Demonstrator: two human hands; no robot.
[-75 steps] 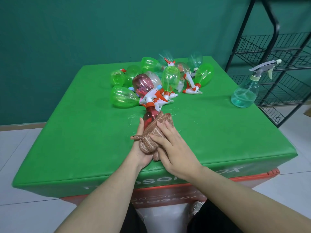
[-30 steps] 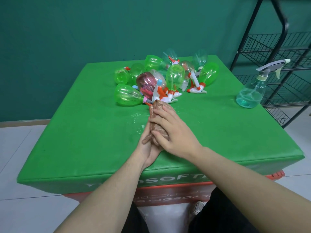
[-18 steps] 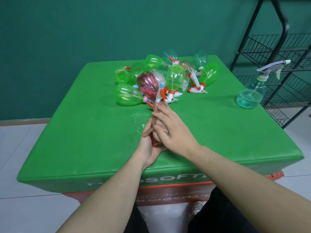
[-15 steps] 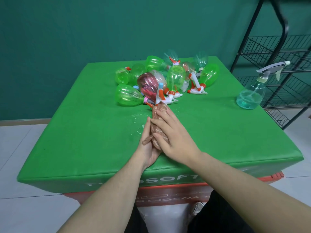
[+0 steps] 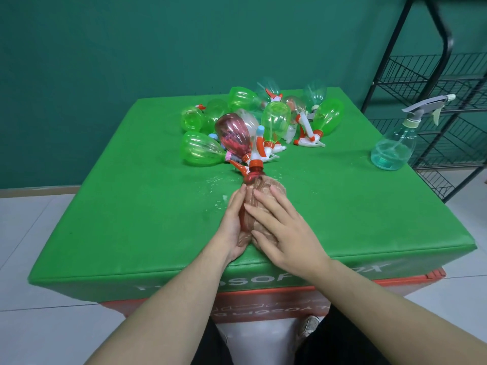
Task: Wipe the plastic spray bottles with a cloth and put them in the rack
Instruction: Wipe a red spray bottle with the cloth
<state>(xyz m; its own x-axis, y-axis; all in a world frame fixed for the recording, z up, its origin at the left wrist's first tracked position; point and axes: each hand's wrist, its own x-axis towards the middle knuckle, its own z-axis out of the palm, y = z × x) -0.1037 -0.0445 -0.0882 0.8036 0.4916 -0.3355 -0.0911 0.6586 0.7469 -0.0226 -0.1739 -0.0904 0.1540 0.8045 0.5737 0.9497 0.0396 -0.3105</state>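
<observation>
At frame centre, a red bottle (image 5: 253, 177), neck pointing up-frame, is being gripped by the left hand (image 5: 233, 227) while cloth (image 5: 266, 192) is being pressed on it by the right hand (image 5: 283, 233), fingers nearly straight.

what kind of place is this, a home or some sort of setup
Probably a staged work setup, not a lived-in home: a plain teal wall, a box-like table under a green printed cover, an empty black wire rack beside it, and a pile of identical spray bottles awaiting wiping.
</observation>
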